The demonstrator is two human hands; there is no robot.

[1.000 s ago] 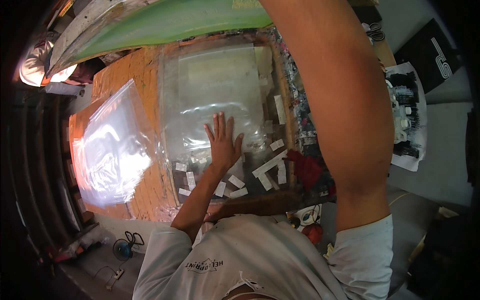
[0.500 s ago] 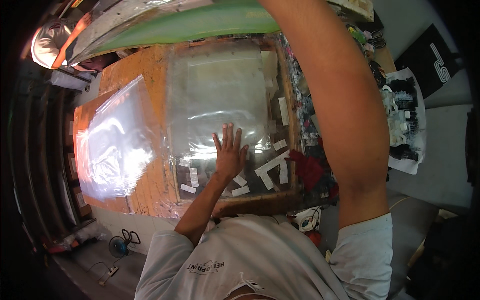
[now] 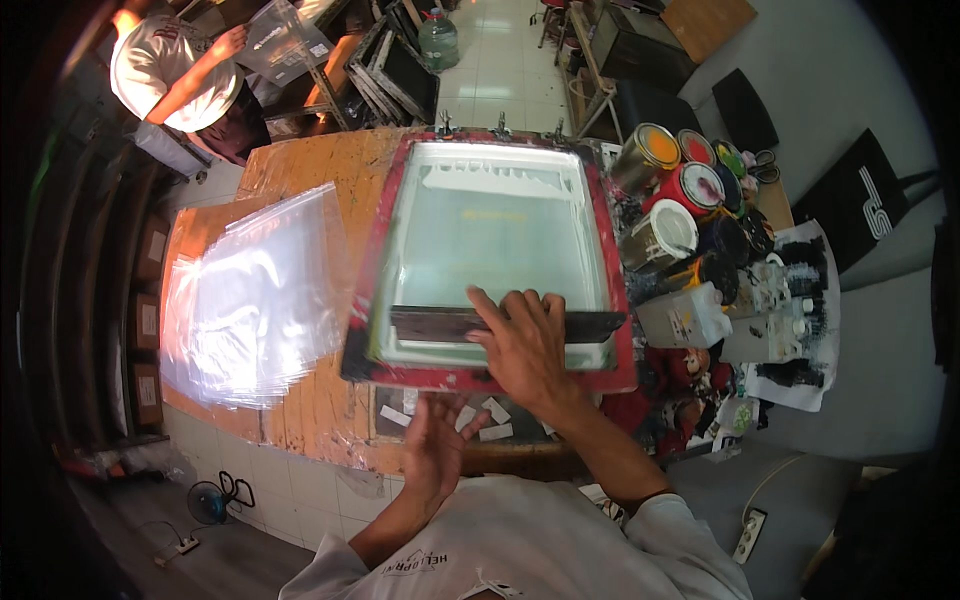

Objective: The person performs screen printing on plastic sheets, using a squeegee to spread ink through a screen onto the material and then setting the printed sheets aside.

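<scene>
Head view: right hand (image 3: 530, 350) clamped on squeegee (image 3: 420, 323), fingers over the far side, thumb on the near side. Squeegee lies crosswise over the near part of the mesh (image 3: 480, 255), inside the red frame (image 3: 367, 345). White ink (image 3: 490, 181) in a ragged band along the mesh's far end, more along the edges. Clamps (image 3: 502, 126) at frame's far side.

Left hand (image 3: 436, 445) just below frame's near edge, palm up, thumb apart from fingers, nothing seen in it. Fingertips at the edge; can't tell if touching. White strips (image 3: 495, 432) on a dark board beside it, partly under the frame.

Stack of clear bags (image 3: 265, 290) left of frame, fanned, on wooden table (image 3: 310, 415), glare on top. Right of frame: ink cans (image 3: 646, 158), open tub (image 3: 662, 232), whitish bottle (image 3: 685, 316), scissors (image 3: 765, 166), paper (image 3: 822, 340) smeared black.

Far left: co-worker (image 3: 165, 70), one hand at a clear printed bag (image 3: 287, 45). Water jug (image 3: 438, 42) on floor at back. Fan (image 3: 207, 503) lower left, power strip (image 3: 749, 537) lower right.
</scene>
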